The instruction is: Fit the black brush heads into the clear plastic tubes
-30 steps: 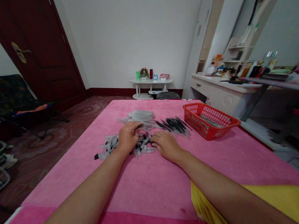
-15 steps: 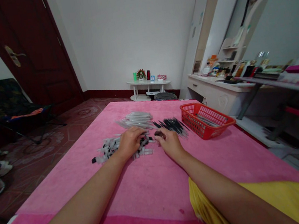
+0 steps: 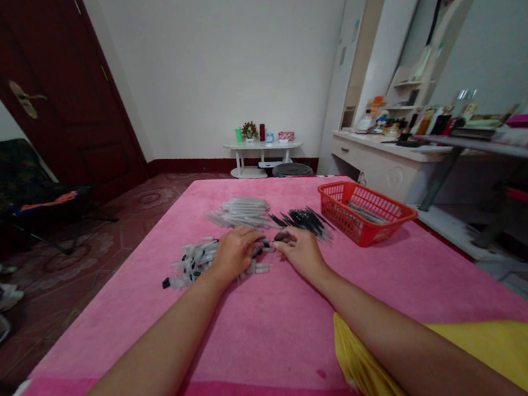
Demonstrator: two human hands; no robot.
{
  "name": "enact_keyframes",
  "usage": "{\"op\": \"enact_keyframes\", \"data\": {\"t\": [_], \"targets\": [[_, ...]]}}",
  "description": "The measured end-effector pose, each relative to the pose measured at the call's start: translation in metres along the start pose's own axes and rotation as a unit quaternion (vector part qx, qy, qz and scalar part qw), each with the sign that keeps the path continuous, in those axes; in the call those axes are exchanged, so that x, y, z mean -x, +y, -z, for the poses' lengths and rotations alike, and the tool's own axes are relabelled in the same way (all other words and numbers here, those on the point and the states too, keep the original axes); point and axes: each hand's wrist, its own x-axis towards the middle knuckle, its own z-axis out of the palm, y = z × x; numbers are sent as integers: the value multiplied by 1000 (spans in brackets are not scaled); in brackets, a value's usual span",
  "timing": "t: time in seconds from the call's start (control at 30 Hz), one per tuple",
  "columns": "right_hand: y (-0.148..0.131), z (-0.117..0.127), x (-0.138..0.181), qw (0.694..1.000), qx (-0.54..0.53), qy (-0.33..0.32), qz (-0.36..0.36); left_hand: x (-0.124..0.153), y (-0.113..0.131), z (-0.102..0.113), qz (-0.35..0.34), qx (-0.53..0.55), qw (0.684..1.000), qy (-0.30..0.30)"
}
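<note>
On a pink cloth (image 3: pixel 264 330) lie three heaps: clear pen barrels (image 3: pixel 241 212) at the back, thin black refills (image 3: pixel 304 220) to their right, and small clear caps with black ends (image 3: pixel 191 262) at the left. My left hand (image 3: pixel 235 252) rests on the cap heap, fingers curled around a small part. My right hand (image 3: pixel 302 250) lies close beside it, fingers pinched on a small dark piece at the near end of the refills. What each hand holds is too small to name.
A red plastic basket (image 3: pixel 365 212) with a few pens stands right of the heaps. Beyond it is a white dresser (image 3: pixel 387 159) crowded with bottles. A small white table (image 3: pixel 262 152), a dark door (image 3: pixel 60 96) and a folding chair (image 3: pixel 9 190) stand across the floor.
My right hand has moved a little forward to the near end of the black refills. My left hand stays on the caps, its fingers shifting slightly. The camera has shifted slightly too.
</note>
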Motion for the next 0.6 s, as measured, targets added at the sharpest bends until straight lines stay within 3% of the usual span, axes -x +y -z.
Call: {"op": "enact_keyframes", "data": {"t": [0.3, 0.6], "targets": [[4, -3, 0, 998, -55, -3, -35, 0, 0, 0, -5, 0, 1000, -2], [7, -1, -3, 996, 70, 6, 62, 0, 5, -1, -3, -6, 1000, -20]]}}
